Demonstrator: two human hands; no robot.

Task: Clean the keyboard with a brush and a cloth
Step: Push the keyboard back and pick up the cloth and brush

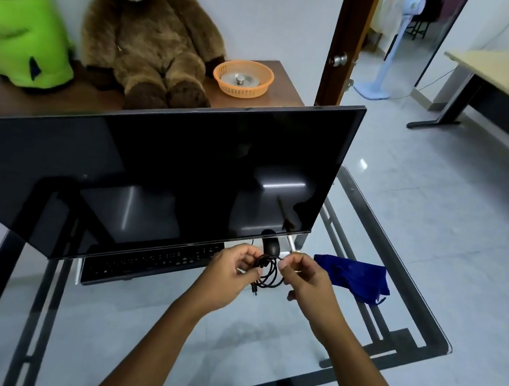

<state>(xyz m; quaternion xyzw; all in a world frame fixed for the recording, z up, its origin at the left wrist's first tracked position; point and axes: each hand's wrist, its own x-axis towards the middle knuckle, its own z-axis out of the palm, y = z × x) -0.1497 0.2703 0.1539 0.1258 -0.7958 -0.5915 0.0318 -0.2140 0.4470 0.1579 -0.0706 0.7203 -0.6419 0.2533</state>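
Prep step by my read — both hands are busy with a coiled black cable (267,271) above the glass table (418,312), left hand (231,270) pinched shut on one side of the loop, right hand (303,277) pinched on the other, no brush or cloth in a grip yet. Next move calls for putting the coil aside and taking a tool. The keyboard (152,260) sits just left of the left hand, half under the monitor (152,180); the blue cloth (355,277) lies just right of the right hand — what may be the brush (291,244) lies just beyond the fingers, hard to tell.
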